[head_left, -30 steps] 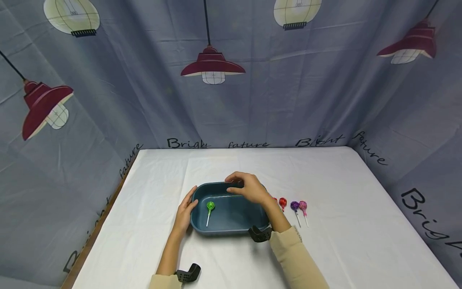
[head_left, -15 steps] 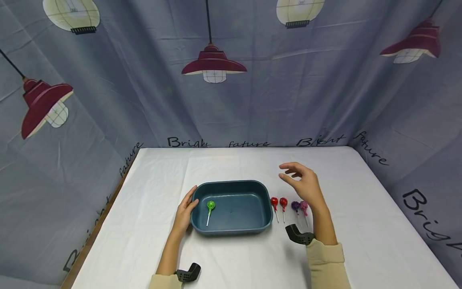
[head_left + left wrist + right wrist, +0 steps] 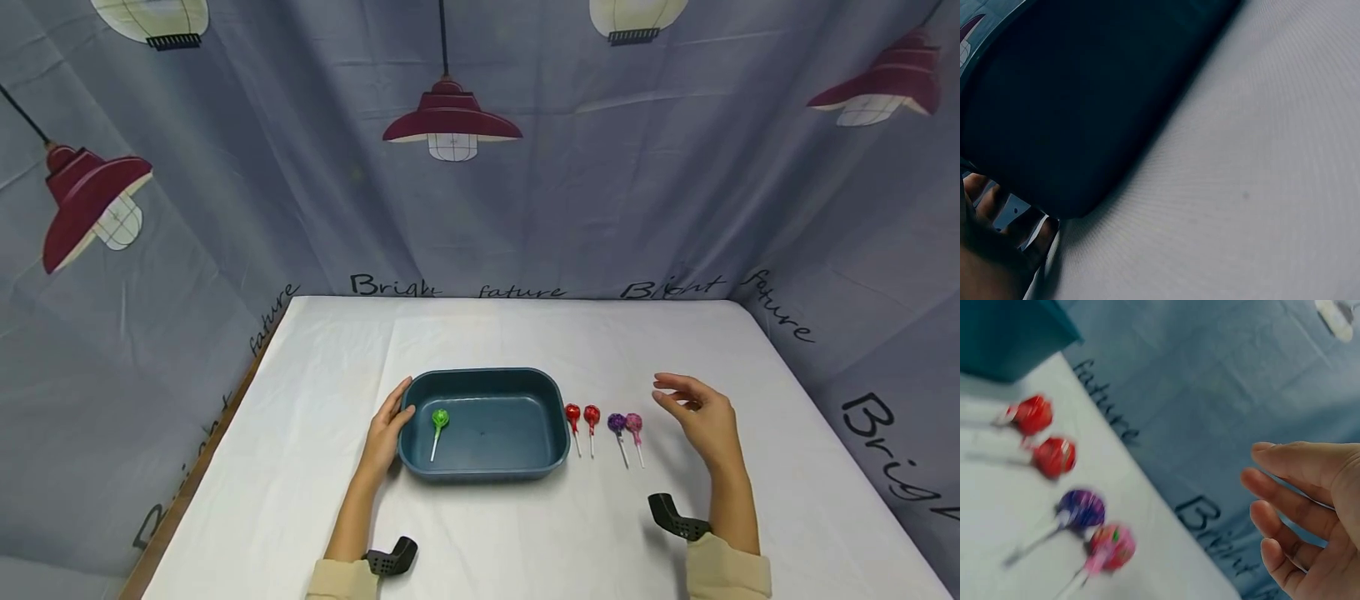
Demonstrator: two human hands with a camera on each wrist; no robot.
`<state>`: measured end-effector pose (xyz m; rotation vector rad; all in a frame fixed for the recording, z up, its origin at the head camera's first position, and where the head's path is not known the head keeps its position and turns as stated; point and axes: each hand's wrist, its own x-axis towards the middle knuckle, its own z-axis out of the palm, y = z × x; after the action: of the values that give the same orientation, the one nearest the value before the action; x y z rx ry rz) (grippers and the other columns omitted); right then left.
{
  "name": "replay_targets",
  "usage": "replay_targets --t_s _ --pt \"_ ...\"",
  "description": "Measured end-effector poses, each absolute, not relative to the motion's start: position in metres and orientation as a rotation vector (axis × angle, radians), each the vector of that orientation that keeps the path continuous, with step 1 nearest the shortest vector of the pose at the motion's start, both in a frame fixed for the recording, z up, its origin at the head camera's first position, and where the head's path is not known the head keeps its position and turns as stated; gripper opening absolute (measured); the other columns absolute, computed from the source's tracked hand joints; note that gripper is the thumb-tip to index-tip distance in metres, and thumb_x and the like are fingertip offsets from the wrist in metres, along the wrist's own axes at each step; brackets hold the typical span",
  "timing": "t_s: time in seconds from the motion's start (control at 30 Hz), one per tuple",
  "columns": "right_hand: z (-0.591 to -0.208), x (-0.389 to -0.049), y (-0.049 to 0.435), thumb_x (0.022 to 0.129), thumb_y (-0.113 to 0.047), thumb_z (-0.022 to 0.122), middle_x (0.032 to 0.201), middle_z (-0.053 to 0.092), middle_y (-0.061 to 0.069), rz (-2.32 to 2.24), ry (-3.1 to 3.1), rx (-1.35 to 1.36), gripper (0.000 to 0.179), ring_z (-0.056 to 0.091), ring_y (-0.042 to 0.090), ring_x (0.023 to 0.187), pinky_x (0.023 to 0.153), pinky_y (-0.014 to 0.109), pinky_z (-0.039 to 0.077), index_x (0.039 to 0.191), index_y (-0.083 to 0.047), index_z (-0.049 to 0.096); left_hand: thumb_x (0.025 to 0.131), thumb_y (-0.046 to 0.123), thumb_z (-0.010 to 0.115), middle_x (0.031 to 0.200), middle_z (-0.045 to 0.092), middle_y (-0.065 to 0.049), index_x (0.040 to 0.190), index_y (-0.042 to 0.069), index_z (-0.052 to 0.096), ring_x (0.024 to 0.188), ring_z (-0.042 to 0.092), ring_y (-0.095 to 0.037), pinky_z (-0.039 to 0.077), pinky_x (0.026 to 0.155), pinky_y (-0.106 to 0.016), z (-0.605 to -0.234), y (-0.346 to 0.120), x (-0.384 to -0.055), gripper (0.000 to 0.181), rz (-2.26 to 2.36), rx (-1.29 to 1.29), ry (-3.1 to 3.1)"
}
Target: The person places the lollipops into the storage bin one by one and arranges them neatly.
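My left hand (image 3: 385,433) holds the left end of a dark teal rectangular tray (image 3: 487,476), thumb at the rim and fingers along the outer wall. Inside the tray, toward its left, lies a green lollipop (image 3: 440,418). My right hand (image 3: 705,421) hovers over the table to the right with nothing in it, its fingers loosely bent and apart from the thumb. Between it and the tray lie two red lollipops (image 3: 573,414), a purple lollipop (image 3: 617,422) and a pink lollipop (image 3: 633,422). In the right wrist view the pink lollipop (image 3: 1113,547) is nearest that hand.
A white cloth (image 3: 480,542) covers the table. Behind and at both sides hangs a grey-blue curtain (image 3: 315,183) printed with lamps and lettering. A brown table edge (image 3: 202,458) shows on the left.
My right hand has moved from above the tray to the right, past the lollipops, uncovering the red ones. My left hand stays at the tray. The head view has tilted slightly.
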<state>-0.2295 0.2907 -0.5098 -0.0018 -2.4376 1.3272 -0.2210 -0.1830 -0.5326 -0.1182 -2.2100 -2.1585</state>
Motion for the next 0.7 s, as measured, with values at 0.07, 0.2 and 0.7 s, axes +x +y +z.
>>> replay_targets --t_s 0.07,0.2,0.7 --pt "-0.539 -0.237 0.307 0.082 -0.036 0.069 0.103 0.066 -0.007 1.261 -2.469 -0.017 0.033 0.055 0.002 0.086 0.068 0.011 0.039 0.113 -0.024 0.067 0.096 0.018 0.050 0.147 0.031 0.000 0.141 0.017 0.040 0.136 0.020 -0.012 0.018 0.110 -0.034 -0.529 -0.183 -0.220 0.046 -2.170 -0.119 -2.213" --pt "-0.550 -0.232 0.310 0.083 -0.043 0.066 0.105 0.066 -0.005 1.215 -2.578 -0.045 0.040 0.054 0.004 0.086 0.067 0.015 0.042 0.117 -0.025 0.064 0.097 0.011 0.047 0.148 0.029 -0.006 0.142 0.009 0.036 0.137 0.018 -0.017 0.018 0.110 -0.035 -0.513 -0.180 -0.214 0.047 -2.170 -0.130 -2.234" --pt "-0.526 -0.206 0.278 0.087 -0.029 0.065 0.115 0.062 0.016 1.375 -2.769 -0.096 0.045 0.053 0.001 0.080 0.068 0.017 0.038 0.122 -0.002 0.059 0.097 0.006 0.045 0.148 0.029 -0.007 0.142 0.006 0.035 0.137 0.017 -0.014 0.017 0.110 -0.032 -0.504 -0.177 -0.209 0.046 -2.185 -0.125 -2.211"
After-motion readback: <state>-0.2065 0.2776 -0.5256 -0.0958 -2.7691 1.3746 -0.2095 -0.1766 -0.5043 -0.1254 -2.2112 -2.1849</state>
